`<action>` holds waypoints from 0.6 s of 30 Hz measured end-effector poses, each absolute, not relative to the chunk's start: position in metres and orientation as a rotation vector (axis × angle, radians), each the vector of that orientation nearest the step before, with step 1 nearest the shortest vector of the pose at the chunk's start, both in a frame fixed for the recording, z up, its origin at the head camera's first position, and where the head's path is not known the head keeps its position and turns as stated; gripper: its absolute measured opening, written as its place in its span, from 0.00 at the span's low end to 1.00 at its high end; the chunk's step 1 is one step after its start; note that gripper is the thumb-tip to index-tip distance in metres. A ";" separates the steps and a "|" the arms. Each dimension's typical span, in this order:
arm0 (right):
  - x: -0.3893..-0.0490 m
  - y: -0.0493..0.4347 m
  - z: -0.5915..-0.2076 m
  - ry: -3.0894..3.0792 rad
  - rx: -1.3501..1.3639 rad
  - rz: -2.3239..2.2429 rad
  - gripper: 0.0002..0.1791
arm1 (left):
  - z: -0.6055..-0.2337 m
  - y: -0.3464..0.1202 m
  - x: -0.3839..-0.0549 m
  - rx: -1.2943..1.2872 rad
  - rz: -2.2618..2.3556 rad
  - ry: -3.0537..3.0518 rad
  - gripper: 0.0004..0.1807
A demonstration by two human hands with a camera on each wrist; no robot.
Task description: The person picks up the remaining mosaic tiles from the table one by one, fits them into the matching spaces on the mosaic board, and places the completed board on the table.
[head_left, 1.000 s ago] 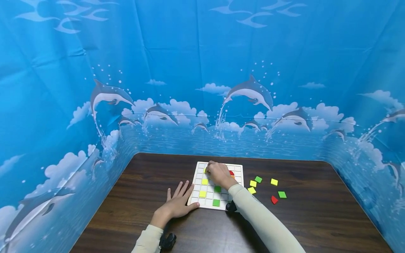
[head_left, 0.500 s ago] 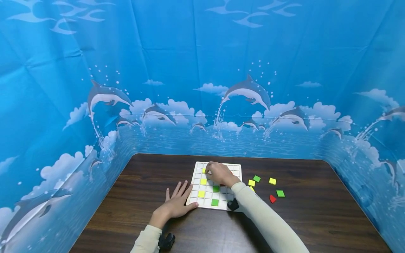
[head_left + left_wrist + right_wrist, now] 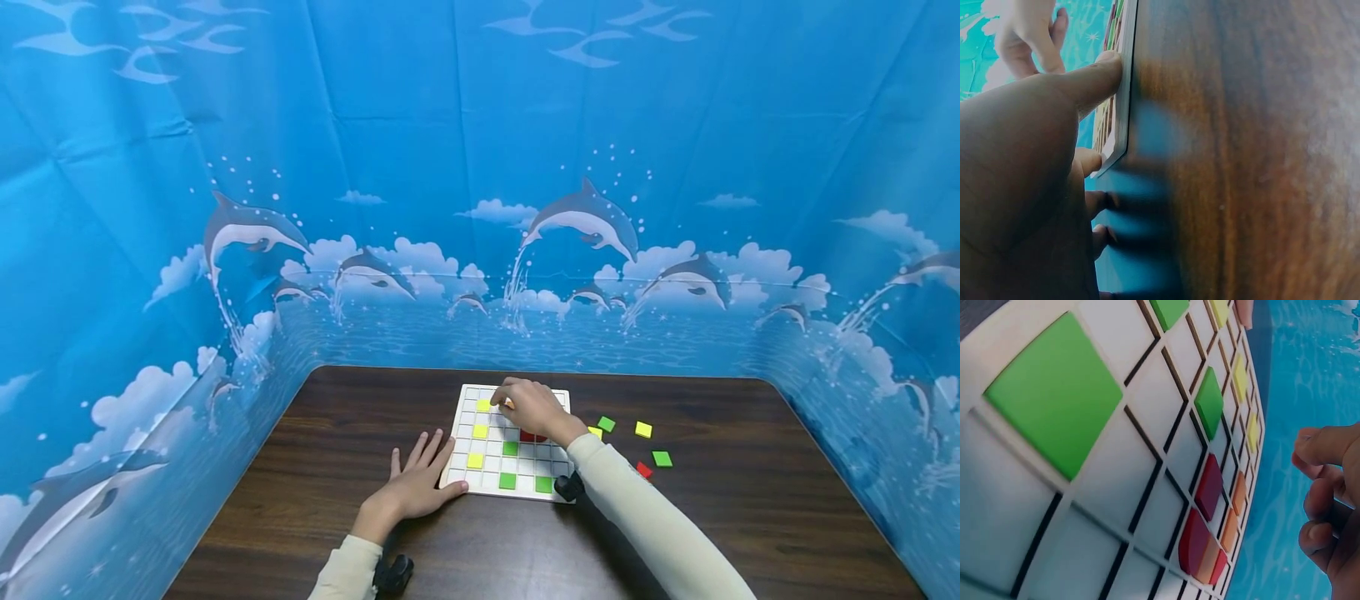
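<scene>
In the head view a white gridded board (image 3: 491, 480) lies on the dark table, with coloured square tiles in some cells. My left hand (image 3: 415, 490) rests at its left edge, fingers spread, thumb on the lower rim; the left wrist view shows the thumb (image 3: 1094, 81) across the edge. My right hand (image 3: 534, 407) hovers over the far part, fingers loosely bent. In the right wrist view, that hand (image 3: 1338, 481) shows nothing between thumb and fingers. Yellow tiles (image 3: 480, 431) form a left column. Green tiles (image 3: 1054, 394), red tiles (image 3: 1209, 487) and orange tiles (image 3: 1230, 531) sit further right.
Loose pieces lie right of the board: yellow tiles (image 3: 643, 429), green tiles (image 3: 662, 459) and a red piece (image 3: 644, 470) partly behind the right sleeve. A blue dolphin-print curtain (image 3: 450, 208) surrounds the table's far side and flanks.
My right hand has drawn slightly to the right, its fingers coming away from the board. Orange now shows beside its fingertips, and a green tile at the lower right is uncovered. The left hand stays put.
</scene>
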State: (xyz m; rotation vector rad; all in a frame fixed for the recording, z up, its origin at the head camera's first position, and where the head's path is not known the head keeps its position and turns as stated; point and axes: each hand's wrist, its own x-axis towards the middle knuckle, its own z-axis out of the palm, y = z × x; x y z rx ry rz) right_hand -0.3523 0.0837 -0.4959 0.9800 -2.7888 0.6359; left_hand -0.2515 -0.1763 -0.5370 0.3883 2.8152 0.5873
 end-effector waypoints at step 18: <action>-0.330 0.143 -0.483 -2.768 0.831 0.637 0.06 | -0.546 -0.180 -0.253 0.425 0.637 2.820 0.52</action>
